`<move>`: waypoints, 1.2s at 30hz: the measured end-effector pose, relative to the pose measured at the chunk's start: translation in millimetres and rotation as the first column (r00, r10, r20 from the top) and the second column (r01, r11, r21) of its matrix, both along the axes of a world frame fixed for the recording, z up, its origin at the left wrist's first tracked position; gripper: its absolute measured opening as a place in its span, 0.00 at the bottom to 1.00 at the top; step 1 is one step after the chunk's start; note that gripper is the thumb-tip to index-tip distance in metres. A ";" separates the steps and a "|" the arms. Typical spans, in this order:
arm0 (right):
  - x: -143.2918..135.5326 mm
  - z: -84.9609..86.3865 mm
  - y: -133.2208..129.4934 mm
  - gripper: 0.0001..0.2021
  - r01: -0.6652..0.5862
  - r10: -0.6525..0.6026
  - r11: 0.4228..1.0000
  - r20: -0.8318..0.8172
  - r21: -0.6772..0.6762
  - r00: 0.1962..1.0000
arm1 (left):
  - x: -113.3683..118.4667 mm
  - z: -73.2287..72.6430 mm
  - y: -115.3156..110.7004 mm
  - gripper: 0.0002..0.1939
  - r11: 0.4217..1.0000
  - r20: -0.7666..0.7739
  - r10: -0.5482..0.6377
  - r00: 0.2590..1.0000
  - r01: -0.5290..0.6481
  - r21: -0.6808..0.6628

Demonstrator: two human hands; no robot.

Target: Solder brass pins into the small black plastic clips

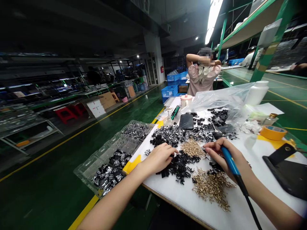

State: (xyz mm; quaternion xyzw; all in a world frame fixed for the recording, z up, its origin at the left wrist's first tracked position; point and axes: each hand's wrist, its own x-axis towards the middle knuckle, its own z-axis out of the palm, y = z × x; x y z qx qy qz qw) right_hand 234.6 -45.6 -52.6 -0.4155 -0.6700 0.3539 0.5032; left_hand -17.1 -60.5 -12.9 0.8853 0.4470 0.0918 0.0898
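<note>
While the right hand point(237, 156) clamps a blue soldering iron point(229, 159), the left hand point(158, 158) is at black pieces point(181, 166), its grip unclear.

Blue soldering iron point(229, 160) in right hand point(232, 151), slanting, metal tip point(213, 126) pointing away from the grip, black cable point(242, 186) trailing back below it, gold pins point(192, 147) heaped loose between both hands, second heap point(211, 187) wearer-side of the grip, black parts point(181, 166) piled beside left hand point(161, 157)

Counted at the white tabletop point(171, 191): two piles of small gold metal pins point(212, 188), one nearer the near edge; one blue-handled corded tool point(229, 159); one round orange tape roll point(270, 134).
</note>
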 end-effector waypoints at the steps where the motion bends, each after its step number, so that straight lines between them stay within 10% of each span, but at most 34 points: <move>1: -0.5 0.7 -0.5 0.14 -0.003 0.003 1.000 0.002 0.004 1.000 | -0.9 3.2 0.5 0.16 1.000 0.019 0.005 1.000 -0.005 -0.004; 9: -12.0 4.5 -13.7 0.11 0.017 -0.032 0.988 0.095 0.155 0.995 | 22.6 40.9 31.2 0.10 0.987 0.364 0.092 0.927 -0.036 -0.158; 16: -6.4 6.5 -7.3 0.09 0.065 -0.294 0.784 0.278 0.618 0.914 | 70.0 9.1 54.2 0.08 0.709 0.723 0.412 0.555 0.303 -0.637; 22: -4.3 1.4 -2.8 0.08 0.006 -0.300 0.808 0.402 0.590 0.865 | 65.6 -9.8 50.9 0.11 0.584 0.732 0.564 0.382 0.443 -0.681; 36: -3.7 1.9 -3.4 0.10 0.048 -0.302 0.855 0.421 0.517 0.855 | 66.3 -8.4 49.0 0.11 0.539 0.730 0.564 0.386 0.497 -0.680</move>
